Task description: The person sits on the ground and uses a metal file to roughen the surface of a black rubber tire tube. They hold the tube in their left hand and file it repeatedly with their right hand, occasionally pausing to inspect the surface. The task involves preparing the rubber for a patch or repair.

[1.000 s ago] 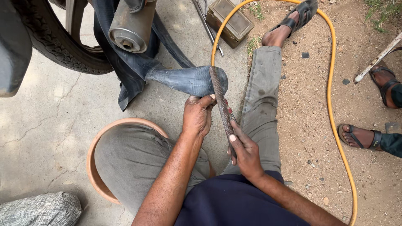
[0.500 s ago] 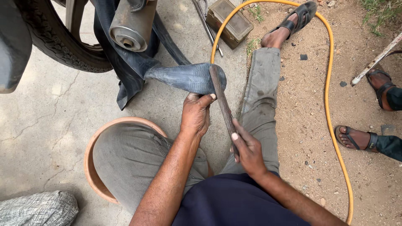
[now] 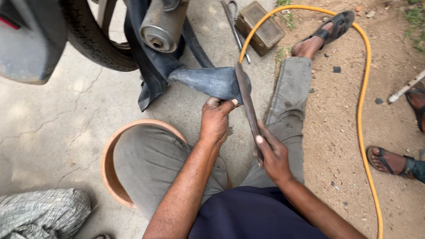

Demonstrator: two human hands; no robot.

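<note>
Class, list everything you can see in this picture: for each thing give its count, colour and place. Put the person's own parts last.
Tyre: one, black, top left.
Exhaust pipe: one, grey metal, top centre.
Inner tube: one, dark grey, hanging from the wheel, folded end held at centre.
File: one, dark, laid across the tube.
Tin box: one, brown, top centre.
Hose: one, yellow, curving down the right side.
Basin: one, terracotta, under the left knee.
Cloth: one, grey, bottom left.
Bystander's sandalled feet: two, right edge.
Left hand: grips the tube.
Right hand: holds the file.
</note>
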